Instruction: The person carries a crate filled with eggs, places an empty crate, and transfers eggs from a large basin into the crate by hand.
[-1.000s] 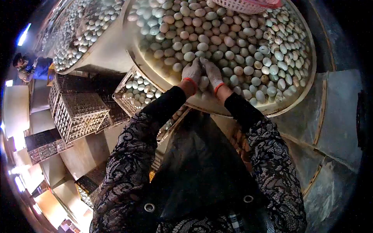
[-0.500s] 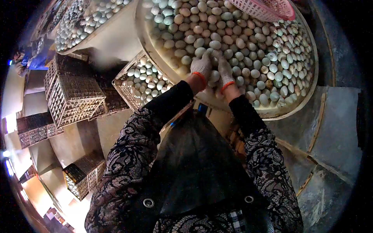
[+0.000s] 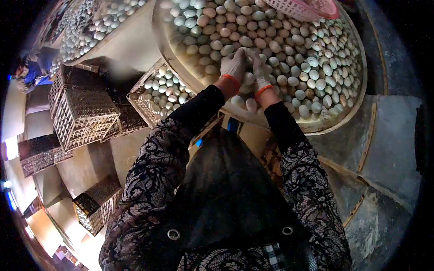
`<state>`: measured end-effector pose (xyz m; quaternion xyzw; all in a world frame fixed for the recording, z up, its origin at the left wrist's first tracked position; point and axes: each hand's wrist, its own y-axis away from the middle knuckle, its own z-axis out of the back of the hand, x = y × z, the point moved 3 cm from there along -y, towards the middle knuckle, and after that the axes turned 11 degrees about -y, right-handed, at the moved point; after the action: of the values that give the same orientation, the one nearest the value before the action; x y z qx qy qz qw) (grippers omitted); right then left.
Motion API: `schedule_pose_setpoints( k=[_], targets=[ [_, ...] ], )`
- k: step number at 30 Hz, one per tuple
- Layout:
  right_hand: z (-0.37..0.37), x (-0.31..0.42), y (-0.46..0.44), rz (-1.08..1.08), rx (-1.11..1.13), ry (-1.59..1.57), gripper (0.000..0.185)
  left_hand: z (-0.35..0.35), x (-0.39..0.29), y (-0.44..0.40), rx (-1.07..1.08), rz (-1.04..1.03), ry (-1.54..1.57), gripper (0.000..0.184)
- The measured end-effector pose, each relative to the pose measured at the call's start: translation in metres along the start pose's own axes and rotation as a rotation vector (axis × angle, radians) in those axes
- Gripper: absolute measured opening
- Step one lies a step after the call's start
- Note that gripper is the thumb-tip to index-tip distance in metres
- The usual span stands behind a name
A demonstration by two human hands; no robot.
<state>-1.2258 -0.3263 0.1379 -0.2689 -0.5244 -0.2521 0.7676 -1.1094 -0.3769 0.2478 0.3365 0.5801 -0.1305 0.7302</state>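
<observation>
A large round pale tub holds a broad heap of pale white, bluish and pinkish eggs. My left hand, in a whitish knit glove with an orange cuff, is closed over the near part of the heap, its fingers curled round an egg that is mostly hidden. Close beside it, my right hand, gloved the same way, has its fingers bent inward; what they hold is hidden. The fingertips of both hands nearly meet. A loose egg shows in the gap between the hands.
A pink plastic basket rests on the tub's far side. Left of the tub stands a crate of eggs. Stacked plastic crates and another egg-filled tub are farther left. A person is at the far left.
Both hands stay close together over the eggs, with small finger movements. The view has shifted slightly, so the tub sits a little higher and further left. More of the person at far left shows.
</observation>
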Motion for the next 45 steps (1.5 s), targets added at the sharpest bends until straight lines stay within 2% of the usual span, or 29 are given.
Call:
schedule_pose_setpoints(
  k=[2, 4, 5, 7, 8, 9, 10, 11, 12, 14, 16, 17, 19, 21, 22, 25, 27, 28, 29, 30, 32, 33, 34, 35, 36, 38, 40, 42, 45],
  targets=[
    [-0.001, -0.003, 0.008, -0.046, -0.016, 0.310, 0.040, -0.001, 0.010, 0.004, -0.008, -0.069, 0.059, 0.048],
    [-0.005, 0.001, 0.011, 0.008, 0.007, -0.059, 0.037, 0.003, 0.013, 0.006, -0.004, -0.200, -0.029, 0.049],
    [0.005, 0.031, 0.022, -0.173, -0.040, -0.340, 0.034, 0.004, 0.013, 0.006, -0.003, -0.246, -0.058, 0.049],
    [0.014, 0.075, 0.037, -0.254, -0.021, -0.267, 0.034, 0.004, 0.018, 0.010, 0.004, 0.090, 0.135, 0.049],
    [0.016, 0.078, 0.040, -0.335, -0.002, -0.193, 0.034, 0.006, 0.015, 0.012, 0.005, 0.087, 0.133, 0.049],
    [0.018, 0.081, 0.041, -0.334, -0.004, -0.195, 0.034, 0.010, 0.013, 0.013, 0.019, 0.065, -0.121, 0.050],
    [0.018, 0.082, 0.042, -0.206, 0.091, -0.208, 0.035, 0.014, 0.011, 0.014, 0.031, 0.042, -0.376, 0.052],
    [0.016, 0.088, 0.042, -0.076, 0.185, -0.222, 0.036, 0.017, 0.024, 0.006, 0.031, 0.041, -0.379, 0.052],
    [0.017, 0.088, 0.042, -0.076, 0.182, -0.226, 0.036, 0.018, 0.039, -0.003, 0.063, 0.032, -0.559, 0.053],
    [0.018, 0.100, 0.044, -0.183, 0.242, -0.140, 0.037, 0.021, 0.032, 0.002, 0.098, 0.024, -0.740, 0.054],
    [0.021, 0.113, 0.047, -0.263, 0.233, -0.118, 0.037, 0.018, 0.016, 0.016, 0.253, -0.124, -1.238, 0.058],
    [0.022, 0.115, 0.051, -0.346, 0.229, -0.093, 0.037, 0.013, 0.017, 0.020, 0.252, -0.124, -1.237, 0.058],
    [0.022, 0.111, 0.058, -0.306, 0.190, -0.009, 0.037, 0.004, 0.029, 0.024, 0.056, 0.238, -0.605, 0.060],
    [0.018, 0.081, 0.062, -0.222, 0.122, 0.053, 0.036, -0.004, 0.064, 0.010, 0.043, 0.175, -0.574, 0.063],
    [0.013, 0.061, 0.063, -0.183, 0.097, 0.032, 0.036, -0.006, 0.065, 0.012, 0.026, 0.141, -0.610, 0.065],
    [0.010, 0.060, 0.060, -0.211, 0.054, -0.056, 0.034, -0.008, 0.060, 0.019, -0.035, 0.077, -0.655, 0.071],
    [0.010, 0.071, 0.053, -0.109, 0.131, 0.200, 0.036, -0.005, 0.047, 0.023, -0.066, 0.074, -0.631, 0.071],
    [0.006, 0.071, 0.049, -0.107, 0.135, 0.196, 0.036, -0.002, 0.026, 0.033, -0.120, 0.186, -0.366, 0.068],
    [0.005, 0.070, 0.046, -0.162, 0.028, 0.062, 0.037, -0.001, 0.018, 0.039, -0.171, 0.297, -0.098, 0.065],
    [0.005, 0.068, 0.046, -0.218, -0.078, -0.068, 0.039, -0.004, 0.018, 0.039, -0.174, 0.302, -0.094, 0.065],
    [0.014, 0.075, 0.047, -0.177, -0.036, -0.052, 0.041, -0.005, 0.001, 0.046, -0.068, 0.109, 0.418, 0.060],
    [0.012, 0.085, 0.042, -0.123, 0.004, -0.049, 0.043, 0.002, -0.012, 0.059, -0.154, 0.201, 0.214, 0.061],
    [0.016, 0.136, 0.051, -0.408, -0.085, -0.153, 0.046, 0.003, -0.007, 0.055, -0.195, 0.205, 0.228, 0.061],
    [0.011, 0.123, 0.037, -0.410, 0.007, -0.171, 0.046, -0.003, 0.000, 0.045, -0.302, 0.235, 0.102, 0.051],
    [0.010, 0.123, 0.034, -0.370, 0.012, -0.201, 0.045, -0.002, 0.006, 0.040, -0.403, 0.277, -0.024, 0.042],
    [0.012, 0.151, 0.031, -0.240, -0.064, -0.278, 0.043, 0.011, -0.034, 0.060, -0.315, 0.033, 0.382, 0.047],
    [0.002, 0.192, 0.026, -0.109, -0.005, -0.357, 0.037, 0.034, -0.046, 0.062, -0.380, 0.050, 0.119, 0.060],
    [-0.015, 0.234, 0.027, -0.061, 0.022, -0.411, 0.033, 0.058, -0.058, 0.067, -0.425, -0.157, 0.362, 0.051],
    [-0.054, 0.307, 0.044, 0.551, 0.151, -0.128, 0.027, 0.119, -0.068, 0.102, -0.454, -0.360, 0.313, 0.041]
  ],
)
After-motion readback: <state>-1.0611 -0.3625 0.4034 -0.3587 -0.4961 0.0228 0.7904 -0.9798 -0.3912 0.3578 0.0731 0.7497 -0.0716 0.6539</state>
